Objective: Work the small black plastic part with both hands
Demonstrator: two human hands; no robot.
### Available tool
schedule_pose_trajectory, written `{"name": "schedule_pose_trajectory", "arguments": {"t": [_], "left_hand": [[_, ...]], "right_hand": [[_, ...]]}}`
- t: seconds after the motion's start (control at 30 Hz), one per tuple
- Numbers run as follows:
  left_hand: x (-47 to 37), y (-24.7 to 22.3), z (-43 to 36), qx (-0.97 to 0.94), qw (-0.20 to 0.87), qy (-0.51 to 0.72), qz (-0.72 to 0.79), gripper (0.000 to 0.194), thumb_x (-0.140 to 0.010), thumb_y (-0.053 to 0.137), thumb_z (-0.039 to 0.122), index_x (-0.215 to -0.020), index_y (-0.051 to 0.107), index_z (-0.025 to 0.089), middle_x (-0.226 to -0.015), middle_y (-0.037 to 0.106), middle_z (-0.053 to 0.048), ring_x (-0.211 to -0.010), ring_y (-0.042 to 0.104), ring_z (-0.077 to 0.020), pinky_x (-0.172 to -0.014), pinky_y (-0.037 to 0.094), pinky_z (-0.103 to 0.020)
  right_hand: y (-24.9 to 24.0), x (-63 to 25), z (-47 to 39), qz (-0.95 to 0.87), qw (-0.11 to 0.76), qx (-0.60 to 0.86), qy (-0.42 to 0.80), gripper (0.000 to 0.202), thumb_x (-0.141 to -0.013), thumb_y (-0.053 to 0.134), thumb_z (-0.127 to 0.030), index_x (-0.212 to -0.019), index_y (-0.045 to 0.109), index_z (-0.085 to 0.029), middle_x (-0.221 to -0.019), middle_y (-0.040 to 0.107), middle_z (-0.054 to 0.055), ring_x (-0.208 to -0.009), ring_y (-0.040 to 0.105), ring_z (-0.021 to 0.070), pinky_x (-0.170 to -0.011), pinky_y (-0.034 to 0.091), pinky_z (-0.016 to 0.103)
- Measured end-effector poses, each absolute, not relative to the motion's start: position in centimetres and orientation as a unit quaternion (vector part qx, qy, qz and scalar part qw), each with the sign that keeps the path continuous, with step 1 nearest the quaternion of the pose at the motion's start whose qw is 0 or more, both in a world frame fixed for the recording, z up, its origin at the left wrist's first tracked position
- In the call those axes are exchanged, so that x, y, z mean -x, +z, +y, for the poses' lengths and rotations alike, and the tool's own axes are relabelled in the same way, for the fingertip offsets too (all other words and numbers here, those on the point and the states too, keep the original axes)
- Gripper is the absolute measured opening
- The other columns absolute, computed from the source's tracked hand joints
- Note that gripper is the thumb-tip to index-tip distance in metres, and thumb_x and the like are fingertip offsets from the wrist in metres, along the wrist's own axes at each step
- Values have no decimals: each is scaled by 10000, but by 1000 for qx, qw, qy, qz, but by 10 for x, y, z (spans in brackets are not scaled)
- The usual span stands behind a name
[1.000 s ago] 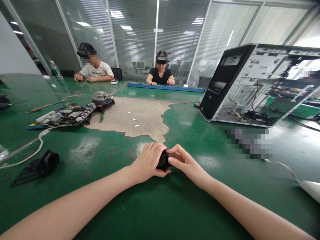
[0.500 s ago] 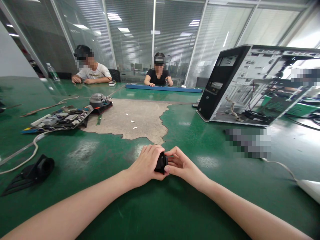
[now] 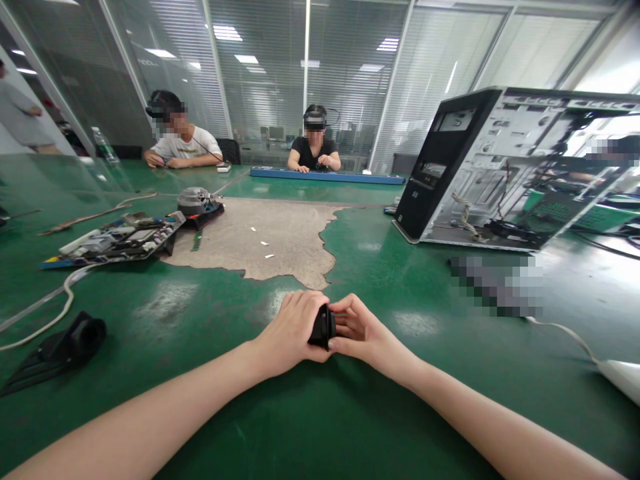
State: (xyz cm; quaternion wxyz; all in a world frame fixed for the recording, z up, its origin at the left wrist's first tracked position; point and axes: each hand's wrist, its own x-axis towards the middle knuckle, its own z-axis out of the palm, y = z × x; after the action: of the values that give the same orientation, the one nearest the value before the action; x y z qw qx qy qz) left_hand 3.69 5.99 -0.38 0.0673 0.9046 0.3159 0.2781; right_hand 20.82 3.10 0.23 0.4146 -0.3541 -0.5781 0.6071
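Note:
A small black part [image 3: 324, 325] with a round, ridged rim on its right side is held between my two hands, just above the green table [image 3: 300, 427]. My left hand [image 3: 297, 327] wraps round its left side, with the fingers over the top and the thumb below. The fingertips and thumb of my right hand [image 3: 363, 333] grip the rim from the right. What the part is cannot be made out, since the left hand covers much of it.
A black piece [image 3: 75, 343] with a round opening lies at left. Behind it are a circuit board [image 3: 125, 237] and cables. An open computer case [image 3: 450, 173] stands at right, near a blurred-out dark object [image 3: 493, 287]. Two people sit across, behind a blue bar [image 3: 325, 175].
My hands and the black part stay almost in place, with a slight shift of the right fingers at the rim. A person has come into view at the far left.

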Motion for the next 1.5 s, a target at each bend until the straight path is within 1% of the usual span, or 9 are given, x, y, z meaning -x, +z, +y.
{"name": "schedule_pose_trajectory", "arguments": {"t": [0.13, 0.2, 0.4, 0.57, 0.77, 1.0, 1.17, 1.37, 1.5], "left_hand": [[-37, -4, 60, -904, 65, 282, 315, 580, -614, 647, 285, -1084, 322, 187, -1032, 488, -83, -932, 465, -246, -779, 343, -369], [-37, -4, 61, -904, 64, 283, 314, 592, -606, 656, 289, -1084, 321, 189, -1040, 487, -83, -940, 462, -247, -785, 340, -368], [-37, -4, 61, -905, 64, 283, 311, 589, -611, 647, 295, -1091, 322, 188, -1047, 487, -83, -952, 461, -246, -790, 339, -366], [-37, -3, 60, -904, 67, 277, 320, 558, -625, 631, 297, -1082, 331, 184, -1028, 493, -84, -928, 469, -245, -772, 350, -368], [-38, -2, 60, -903, 70, 276, 320, 577, -613, 652, 300, -1078, 331, 181, -1038, 493, -86, -937, 465, -250, -781, 350, -373], [-37, -2, 60, -904, 70, 280, 315, 573, -615, 651, 286, -1081, 336, 177, -1036, 494, -84, -945, 466, -244, -786, 346, -366], [-37, -3, 60, -906, 64, 277, 313, 565, -622, 632, 275, -1088, 328, 178, -1047, 490, -86, -940, 468, -246, -781, 348, -371], [-37, -3, 60, -903, 66, 286, 312, 568, -619, 638, 292, -1083, 329, 182, -1030, 494, -84, -948, 466, -245, -784, 350, -371], [-37, -3, 60, -902, 72, 286, 314, 565, -614, 638, 294, -1081, 338, 190, -1030, 497, -80, -942, 469, -249, -781, 354, -377]], "right_hand": [[3, -207, 31, -573, 431, 364, 594, 264, -704, 638, -311, -844, 437, -213, -871, 545, -7, -827, 557, 127, -784, 433, 314], [3, -206, 31, -576, 439, 372, 580, 237, -721, 618, -328, -840, 453, -207, -864, 553, -2, -836, 551, 129, -790, 427, 309], [7, -206, 32, -573, 414, 409, 577, 303, -701, 634, -332, -928, 481, -200, -941, 558, 25, -889, 554, 161, -810, 438, 343], [9, -206, 30, -570, 413, 370, 606, 381, -603, 728, -259, -851, 442, -218, -861, 549, -20, -842, 575, 140, -832, 438, 345], [6, -205, 30, -565, 433, 372, 595, 278, -693, 650, -335, -832, 444, -212, -845, 561, -5, -812, 565, 137, -764, 452, 321], [7, -208, 32, -576, 406, 401, 586, 334, -686, 655, -302, -943, 466, -203, -934, 550, 27, -881, 550, 159, -811, 434, 346], [8, -208, 31, -576, 404, 363, 611, 399, -598, 729, -241, -871, 438, -224, -862, 537, -18, -869, 561, 143, -859, 412, 358], [8, -205, 29, -566, 432, 375, 593, 252, -702, 637, -333, -835, 458, -213, -857, 551, -6, -846, 557, 139, -817, 423, 333], [7, -206, 31, -570, 433, 393, 577, 276, -694, 645, -336, -878, 477, -216, -901, 560, 6, -876, 551, 152, -814, 430, 334]]}}
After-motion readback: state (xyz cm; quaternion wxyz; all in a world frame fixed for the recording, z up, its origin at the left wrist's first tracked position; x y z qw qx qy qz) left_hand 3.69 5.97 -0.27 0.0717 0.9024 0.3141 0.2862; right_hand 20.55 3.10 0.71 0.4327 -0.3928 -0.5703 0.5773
